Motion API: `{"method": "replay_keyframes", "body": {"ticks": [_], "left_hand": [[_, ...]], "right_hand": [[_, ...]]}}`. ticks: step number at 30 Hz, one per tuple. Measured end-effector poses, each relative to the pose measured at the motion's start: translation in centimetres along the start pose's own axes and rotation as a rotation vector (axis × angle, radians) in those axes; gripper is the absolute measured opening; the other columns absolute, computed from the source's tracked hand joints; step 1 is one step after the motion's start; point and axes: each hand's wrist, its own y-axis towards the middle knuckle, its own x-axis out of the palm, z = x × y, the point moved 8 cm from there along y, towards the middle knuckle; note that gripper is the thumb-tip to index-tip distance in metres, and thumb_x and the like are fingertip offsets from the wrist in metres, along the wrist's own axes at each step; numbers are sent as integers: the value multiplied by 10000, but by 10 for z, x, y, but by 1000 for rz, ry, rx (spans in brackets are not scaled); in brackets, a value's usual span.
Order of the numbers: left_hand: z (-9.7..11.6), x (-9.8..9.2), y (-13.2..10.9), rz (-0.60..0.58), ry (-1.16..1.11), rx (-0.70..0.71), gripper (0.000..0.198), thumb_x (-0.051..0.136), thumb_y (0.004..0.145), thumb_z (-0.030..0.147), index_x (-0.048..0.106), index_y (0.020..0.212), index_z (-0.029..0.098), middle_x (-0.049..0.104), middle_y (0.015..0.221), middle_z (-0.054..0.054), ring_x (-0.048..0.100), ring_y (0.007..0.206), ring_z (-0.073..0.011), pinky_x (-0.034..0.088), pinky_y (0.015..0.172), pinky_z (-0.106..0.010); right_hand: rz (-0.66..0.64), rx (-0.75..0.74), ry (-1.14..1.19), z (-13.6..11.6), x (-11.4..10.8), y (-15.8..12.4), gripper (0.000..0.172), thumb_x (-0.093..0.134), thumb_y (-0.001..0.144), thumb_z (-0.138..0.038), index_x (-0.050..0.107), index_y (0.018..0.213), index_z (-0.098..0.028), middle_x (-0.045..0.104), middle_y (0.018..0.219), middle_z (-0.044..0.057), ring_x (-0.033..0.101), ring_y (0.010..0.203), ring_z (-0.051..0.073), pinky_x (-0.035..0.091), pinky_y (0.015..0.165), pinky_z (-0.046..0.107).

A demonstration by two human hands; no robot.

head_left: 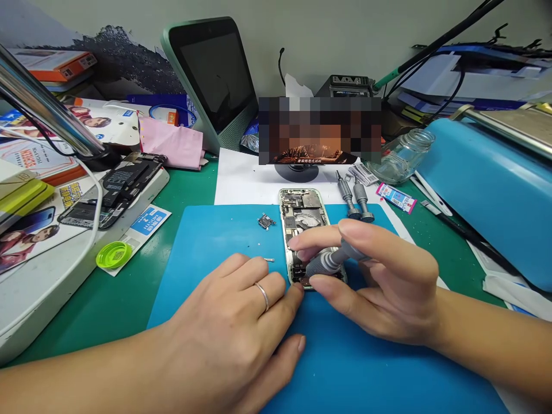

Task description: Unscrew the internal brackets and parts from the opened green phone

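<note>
An opened phone [302,221] with its insides showing lies on a blue work mat [207,241]. My right hand [379,282] is closed round a grey screwdriver [330,261], whose tip points down at the phone's lower end. My left hand [233,322], a ring on one finger, rests flat on the mat with fingers stretched out, the fingertips touching the phone's lower left corner. A small loose metal part [266,221] and a tiny screw [269,260] lie on the mat left of the phone.
Two more grey screwdrivers [356,201] stand beside the phone. Another disassembled phone [114,190] lies at left, near a green cap [113,255]. Behind are a tablet-like screen [215,75], a glass jar [403,155] and a blue machine [487,184] at right.
</note>
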Motion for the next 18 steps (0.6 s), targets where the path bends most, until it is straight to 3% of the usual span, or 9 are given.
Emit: {"method": "replay_keyframes", "body": {"ticks": [5,11,14,18], "left_hand": [[1,1,0,-13,-11,-1,276,567,1038,255,723,1157,61,661,845,-57,531,733,-222,393,601,-414],[0,1,-1,-2,-7,5,269,574,1031,242,723,1157,57,660,839,-59,525,734,-223,390,611,-409],[-1,2,-1,-7,-7,0,282,570,1036,249,710,1186,55,673,868,-67,532,748,-224,394,622,-411],[0,1,-2,-19,-15,-5,273,560,1043,248,707,1174,60,670,863,-62,526,742,-217,390,616,-412]], "right_hand": [[1,70,50,3,-1,-1,789,459,935,81,303,1645,-226,627,1504,95,687,1275,145,607,1068,289],[27,22,32,2,2,-3,833,631,920,44,301,1641,-211,608,1520,116,711,1198,129,608,1040,238],[55,68,44,7,3,-5,851,625,920,57,294,1642,-248,572,1555,111,724,1126,112,642,955,212],[67,70,39,6,1,-4,850,620,908,57,319,1637,-259,634,1487,100,742,1076,142,680,880,236]]}}
